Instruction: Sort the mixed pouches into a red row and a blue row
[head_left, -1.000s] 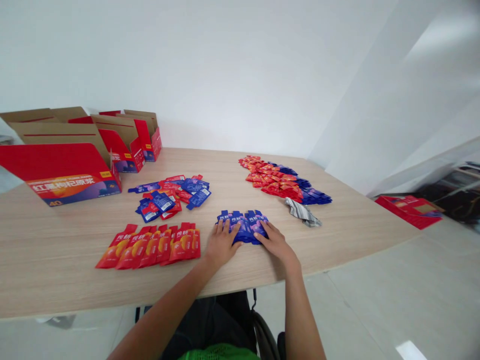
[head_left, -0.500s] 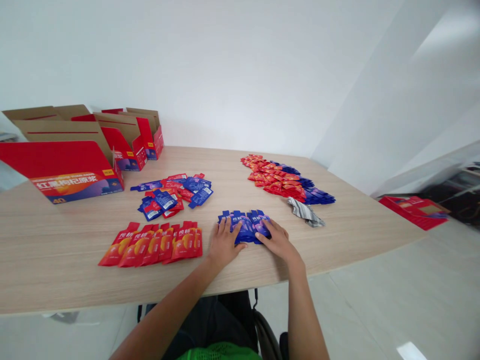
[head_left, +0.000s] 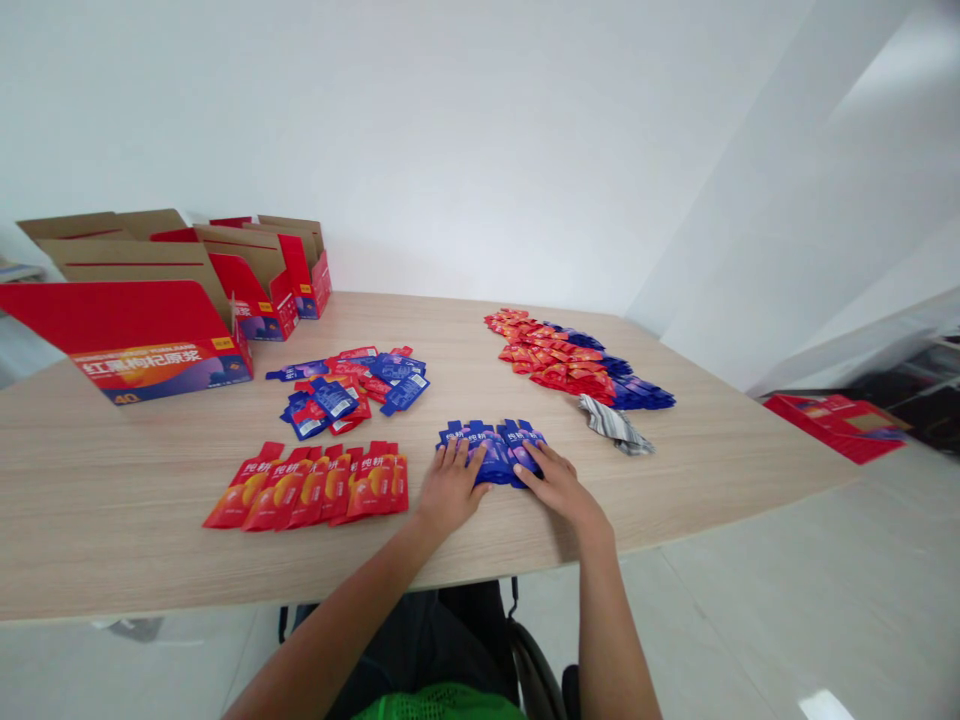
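Several blue pouches (head_left: 491, 455) lie overlapping on the table near its front edge. My left hand (head_left: 450, 487) rests on their left end, fingers spread. On the right end lies my right hand (head_left: 556, 485), also with its fingers stretched out. Parts of the outer pouches are hidden under both hands. To the left, an overlapping row of red pouches (head_left: 307, 490) lies face up, apart from my left hand. Behind that row is a loose heap of mixed red and blue pouches (head_left: 352, 385).
Open red cartons (head_left: 161, 365) stand at the back left. A long pile of red and blue pouches (head_left: 577, 360) spreads at the back right, with a striped cloth (head_left: 615, 425) in front of it. A red box (head_left: 836, 420) sits beyond the table's right edge.
The view has shifted very slightly. Both hands stay on the blue pouches, with hardly any movement.
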